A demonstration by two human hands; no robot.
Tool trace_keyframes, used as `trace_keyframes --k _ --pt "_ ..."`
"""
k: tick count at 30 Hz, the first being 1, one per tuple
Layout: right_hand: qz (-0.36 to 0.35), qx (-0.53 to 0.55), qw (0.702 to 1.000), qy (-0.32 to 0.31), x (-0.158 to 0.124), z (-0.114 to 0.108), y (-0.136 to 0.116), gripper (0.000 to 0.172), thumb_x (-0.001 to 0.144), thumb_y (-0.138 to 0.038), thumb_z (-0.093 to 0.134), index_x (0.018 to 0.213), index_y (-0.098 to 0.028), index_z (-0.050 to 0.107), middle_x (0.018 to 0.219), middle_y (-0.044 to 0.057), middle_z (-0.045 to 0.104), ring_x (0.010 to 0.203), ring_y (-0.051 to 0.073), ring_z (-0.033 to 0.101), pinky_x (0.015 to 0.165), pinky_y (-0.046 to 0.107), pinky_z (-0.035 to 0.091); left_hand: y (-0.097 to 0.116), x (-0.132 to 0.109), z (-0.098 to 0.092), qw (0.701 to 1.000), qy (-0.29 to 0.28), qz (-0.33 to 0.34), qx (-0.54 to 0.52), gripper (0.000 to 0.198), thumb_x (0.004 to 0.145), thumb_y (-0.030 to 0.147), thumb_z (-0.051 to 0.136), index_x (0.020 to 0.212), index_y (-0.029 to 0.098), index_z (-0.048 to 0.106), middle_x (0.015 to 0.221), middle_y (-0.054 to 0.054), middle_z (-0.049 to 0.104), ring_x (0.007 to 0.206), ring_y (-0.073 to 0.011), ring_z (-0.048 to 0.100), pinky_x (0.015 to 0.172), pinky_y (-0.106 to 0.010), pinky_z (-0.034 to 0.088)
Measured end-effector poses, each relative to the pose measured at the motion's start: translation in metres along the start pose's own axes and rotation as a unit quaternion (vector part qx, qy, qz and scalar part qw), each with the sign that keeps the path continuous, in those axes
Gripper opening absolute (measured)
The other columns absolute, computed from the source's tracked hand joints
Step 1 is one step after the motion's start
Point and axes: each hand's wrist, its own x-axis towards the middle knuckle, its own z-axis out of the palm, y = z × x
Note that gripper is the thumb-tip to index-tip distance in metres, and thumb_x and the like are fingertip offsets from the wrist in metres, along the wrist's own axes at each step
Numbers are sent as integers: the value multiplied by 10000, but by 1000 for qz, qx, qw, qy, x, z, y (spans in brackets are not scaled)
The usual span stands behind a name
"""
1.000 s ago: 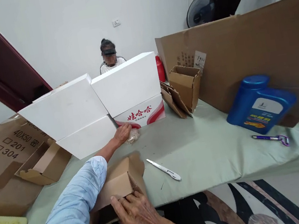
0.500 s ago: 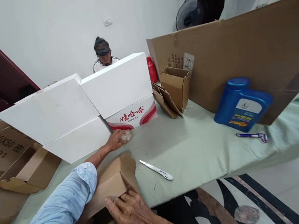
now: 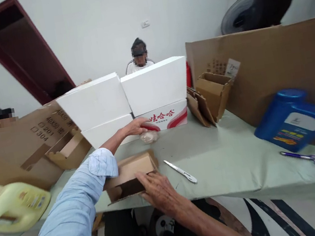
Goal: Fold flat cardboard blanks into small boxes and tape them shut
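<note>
Where the right hand (image 3: 160, 190) rests, the carton's (image 3: 132, 169) corner is hidden.

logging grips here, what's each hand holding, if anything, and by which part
Right hand: cardboard box, by its near right corner. Left hand: can't tell if gripping crumpled plastic.

My sleeve (image 3: 76, 208) comes across pale blue with thin dark lines! Plain brown on the box (image 3: 132, 169) before me, soft green on the tablecloth (image 3: 221, 155). Red lettering and red curves brighten that white carton (image 3: 172, 116); blue bottle (image 3: 294, 121), pale yellow jug (image 3: 18, 205), purple pen (image 3: 298, 156), white knife (image 3: 181, 172).
</note>
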Motion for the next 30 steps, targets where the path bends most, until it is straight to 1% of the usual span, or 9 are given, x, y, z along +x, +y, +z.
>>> trace_keyframes --k 3,6,10,14,18,22,25,27,30 --pt "0 8 1000 -10 11 -11 7 514 906 -219 786 1363 -197 552 1199 118 765 1106 266 727 864 341 529 31 -46 -34 989 -22 96 108 301 717 129 836 1002 226 819 1299 -112 730 1269 -333 626 1158 -444 439" --pt "-5 15 999 -28 26 -26 17 553 921 -230 764 1423 -194 534 1237 129 766 1159 282 724 918 371 542 49 -119 -61 980 -12 135 146 174 855 188 761 1012 237 816 1421 -118 669 1318 -331 611 1157 -453 439" --pt "-2 47 998 -43 52 -53 27 508 920 -216 744 1401 -214 581 1280 114 763 1196 290 718 989 422 549 45 -215 -74 989 2 62 133 96 912 262 735 934 244 826 1465 -112 650 1339 -337 607 1148 -430 456" --pt "-4 150 985 -85 80 -75 34 437 920 -203 723 1351 -195 651 1257 111 784 1197 280 729 1012 418 567 21 -265 -68 994 15 8 107 127 944 298 723 990 264 836 1513 -111 621 1360 -336 609 1133 -412 486" --pt "1 219 966 -134 101 -80 42 403 919 -198 690 1321 -174 678 1281 116 775 1183 258 743 940 338 599 -1 -269 -61 994 57 12 97 299 968 334 705 1255 304 782 1462 -106 651 1359 -309 608 1185 -396 448" --pt "16 202 973 -108 107 -79 48 429 868 -236 752 1286 -190 673 1236 117 780 1176 269 735 975 369 581 -19 -252 -62 984 42 30 169 319 999 416 654 1245 256 780 1379 -109 660 1313 -296 598 1193 -412 428" --pt "17 189 979 -70 103 -79 55 480 821 -312 802 1275 -234 667 1179 85 780 1115 273 731 949 391 575 -27 -237 -65 971 23 40 234 416 1061 458 530 1338 215 722 1382 -124 644 1321 -288 564 1196 -451 404" --pt "14 196 980 -44 99 -80 62 442 801 -365 810 1210 -240 698 1157 72 772 1070 269 720 916 390 570 -30 -230 -68 970 24 41 240 449 1092 464 448 1367 215 700 1378 -118 653 1314 -273 566 1182 -437 409" --pt "29 252 966 -56 92 -83 75 354 810 -463 793 1071 -227 750 1098 65 762 989 254 704 824 363 561 -32 -224 -71 973 36 26 228 462 1096 470 418 1344 218 715 1337 -105 682 1289 -266 584 1157 -404 422"
